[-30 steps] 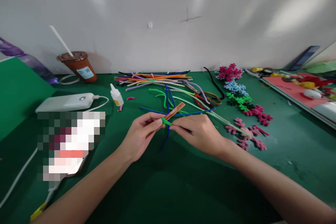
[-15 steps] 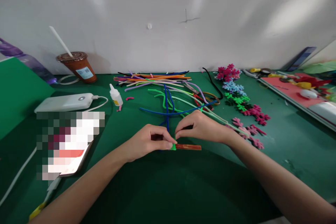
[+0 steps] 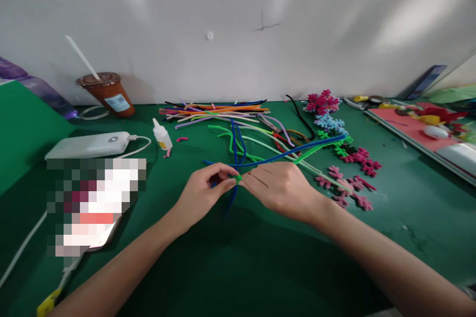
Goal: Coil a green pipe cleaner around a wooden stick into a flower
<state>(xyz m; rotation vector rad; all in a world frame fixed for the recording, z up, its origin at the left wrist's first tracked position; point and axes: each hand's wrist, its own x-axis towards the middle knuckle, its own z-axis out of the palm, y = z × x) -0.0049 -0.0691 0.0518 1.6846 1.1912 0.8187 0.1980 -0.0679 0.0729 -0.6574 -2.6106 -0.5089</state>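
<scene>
The green table cover (image 3: 238,267) runs from my elbows to the white wall (image 3: 238,25), and clutter rings the middle. At the far edge lies a loose heap of pipe cleaners (image 3: 215,111) in orange, purple, cream and black. On my right sit chenille snowflakes (image 3: 347,168) in pink, blue and green, with a tray of craft parts (image 3: 416,126) beyond. On my left are a power bank (image 3: 89,144), an iced drink with a straw (image 3: 107,94) and a small glue bottle (image 3: 161,134).

My left hand (image 3: 203,195) and right hand (image 3: 280,188) meet just above the cloth, fingertips pressed together on a tight green pipe cleaner twist (image 3: 238,177). Both hands pinch it from opposite sides. A blue pipe cleaner (image 3: 293,152) and a green strand (image 3: 316,151) sweep away from that point toward the snowflakes.

The grip is small, so I judge the twist could slip and unwind if either pinch eases. The long free ends hover over the snowflakes and could drag one out of place if I turn my wrists. Whether anything else sits inside my left fingers I cannot tell.
</scene>
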